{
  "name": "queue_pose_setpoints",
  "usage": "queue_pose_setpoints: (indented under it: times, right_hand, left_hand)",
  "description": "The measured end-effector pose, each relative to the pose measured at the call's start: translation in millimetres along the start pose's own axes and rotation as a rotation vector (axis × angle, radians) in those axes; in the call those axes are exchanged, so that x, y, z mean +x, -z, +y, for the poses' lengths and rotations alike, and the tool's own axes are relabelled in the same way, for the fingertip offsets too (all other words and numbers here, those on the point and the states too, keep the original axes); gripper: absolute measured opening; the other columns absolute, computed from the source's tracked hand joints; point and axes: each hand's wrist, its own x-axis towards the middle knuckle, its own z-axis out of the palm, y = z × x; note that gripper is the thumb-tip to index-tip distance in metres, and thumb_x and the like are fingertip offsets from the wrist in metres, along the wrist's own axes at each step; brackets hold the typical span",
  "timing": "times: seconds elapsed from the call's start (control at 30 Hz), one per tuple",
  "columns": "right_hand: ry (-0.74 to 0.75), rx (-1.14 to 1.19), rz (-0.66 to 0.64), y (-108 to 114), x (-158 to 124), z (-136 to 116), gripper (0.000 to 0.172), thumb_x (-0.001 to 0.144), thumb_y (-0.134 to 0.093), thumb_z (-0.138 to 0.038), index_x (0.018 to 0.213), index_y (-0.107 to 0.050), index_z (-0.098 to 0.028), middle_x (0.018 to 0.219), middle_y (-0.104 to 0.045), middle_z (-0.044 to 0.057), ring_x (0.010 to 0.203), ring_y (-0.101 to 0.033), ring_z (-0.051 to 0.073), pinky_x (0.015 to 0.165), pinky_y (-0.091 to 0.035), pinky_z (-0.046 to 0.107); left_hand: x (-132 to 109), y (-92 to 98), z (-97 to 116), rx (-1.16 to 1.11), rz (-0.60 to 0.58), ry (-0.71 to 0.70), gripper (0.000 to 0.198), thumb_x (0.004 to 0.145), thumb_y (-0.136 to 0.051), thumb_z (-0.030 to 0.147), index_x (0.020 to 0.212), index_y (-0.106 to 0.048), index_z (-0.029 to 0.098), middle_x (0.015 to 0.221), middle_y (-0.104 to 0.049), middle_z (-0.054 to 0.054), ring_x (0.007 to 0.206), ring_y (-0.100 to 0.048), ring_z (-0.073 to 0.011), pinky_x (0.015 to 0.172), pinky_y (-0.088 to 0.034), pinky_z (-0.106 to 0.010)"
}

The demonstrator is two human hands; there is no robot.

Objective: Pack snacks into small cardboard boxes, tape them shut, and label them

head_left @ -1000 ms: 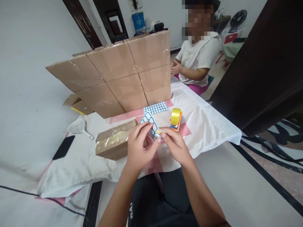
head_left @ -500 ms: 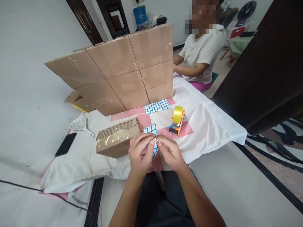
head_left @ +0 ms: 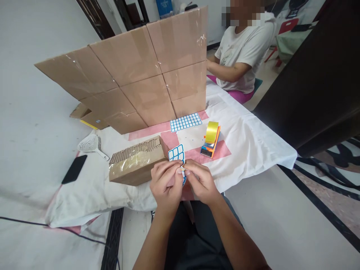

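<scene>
A sheet of blue-bordered stickers (head_left: 176, 153) stands up between my hands, its middle covered by my fingers and its lower part showing below them. My left hand (head_left: 167, 183) is closed on it, thumb against fingertips. Fingertip to fingertip with it, my right hand (head_left: 200, 182) pinches at the sheet's edge, where a small pale bit shows; whether this is a loose sticker I cannot tell. A second sticker sheet (head_left: 186, 122) lies flat on the table. Left of my hands is a taped cardboard box (head_left: 137, 165). A tape dispenser (head_left: 210, 139) with yellow tape rests to the right.
A tall cardboard panel (head_left: 140, 80) stands across the back of the white-and-pink cloth (head_left: 242, 129). A white slotted scoop (head_left: 91, 144) and a black phone-like slab (head_left: 74, 169) lie at the left. Behind the panel's right edge sits another person (head_left: 239, 56).
The view has tipped slightly downward and moved closer. Both hands stay pinched together at the sticker sheet, with only small finger shifts. The box and dispenser have not moved on the table.
</scene>
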Motion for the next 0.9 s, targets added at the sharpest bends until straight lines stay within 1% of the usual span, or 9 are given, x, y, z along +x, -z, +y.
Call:
queue_pose_setpoints:
  times: [0.1,0.23,0.33,0.57,0.63,0.73,0.9]
  right_hand:
    - [0.014,0.023,0.013,-0.7,-1.0,1.8,0.023,0.103,-0.046,-0.027,0.107,-0.069,-0.021,0.097,-0.066,0.008,0.090,-0.062,0.020,0.083,-0.051,0.034]
    - [0.031,0.073,0.049,-1.0,-2.0,2.9,0.021,0.103,-0.047,-0.023,0.105,-0.068,-0.022,0.095,-0.066,0.007,0.090,-0.062,0.019,0.083,-0.050,0.033]
    - [0.039,0.086,0.060,-0.5,-2.8,1.5,0.021,0.102,-0.048,-0.021,0.104,-0.069,-0.022,0.096,-0.066,0.006,0.089,-0.062,0.017,0.082,-0.050,0.031]
    - [0.019,0.071,0.078,-0.8,-4.7,1.5,0.023,0.103,-0.047,-0.026,0.104,-0.070,-0.022,0.092,-0.066,0.006,0.086,-0.062,0.018,0.080,-0.050,0.032]
    - [0.026,0.086,0.087,-1.3,-4.7,1.7,0.023,0.103,-0.048,-0.026,0.104,-0.070,-0.023,0.092,-0.066,0.005,0.085,-0.061,0.018,0.080,-0.050,0.032]
    - [0.027,0.108,0.095,-2.1,-4.5,0.8,0.022,0.103,-0.048,-0.024,0.103,-0.070,-0.023,0.090,-0.064,0.004,0.084,-0.060,0.017,0.078,-0.049,0.031]
    - [-0.022,0.103,0.121,-2.2,-4.5,0.0,0.023,0.102,-0.049,-0.029,0.095,-0.069,-0.021,0.087,-0.062,0.005,0.078,-0.058,0.017,0.073,-0.048,0.030]
  left_hand:
    - [-2.4,-0.8,1.4,0.044,0.023,-0.028,0.018,0.091,-0.063,0.013,0.101,-0.074,0.024,0.099,-0.077,-0.004,0.094,-0.068,-0.0199,0.085,-0.053,-0.040]
    - [-4.3,-1.1,4.5,0.171,0.025,-0.119,0.021,0.087,-0.068,0.010,0.103,-0.073,0.023,0.098,-0.078,-0.004,0.091,-0.066,-0.0202,0.087,-0.049,-0.041]
    - [-4.5,-2.2,7.7,0.172,0.028,-0.116,0.022,0.086,-0.068,0.008,0.103,-0.072,0.022,0.097,-0.078,-0.005,0.090,-0.065,-0.0205,0.086,-0.048,-0.041]
    - [-5.2,-5.4,13.0,0.088,0.058,-0.036,0.016,0.089,-0.068,0.013,0.099,-0.074,0.024,0.095,-0.077,-0.003,0.089,-0.066,-0.0190,0.083,-0.052,-0.039]
    - [-6.1,-5.7,14.1,0.063,0.068,-0.007,0.016,0.088,-0.069,0.014,0.099,-0.074,0.024,0.095,-0.077,-0.002,0.089,-0.066,-0.0189,0.082,-0.052,-0.039]
    - [-7.2,-6.3,15.4,0.016,0.060,0.046,0.017,0.088,-0.070,0.013,0.098,-0.074,0.025,0.095,-0.076,-0.002,0.090,-0.065,-0.0187,0.083,-0.053,-0.039]
    - [-5.7,-6.6,16.7,-0.087,0.039,0.126,0.015,0.087,-0.071,0.014,0.095,-0.074,0.026,0.093,-0.074,0.000,0.089,-0.065,-0.0175,0.081,-0.054,-0.038]
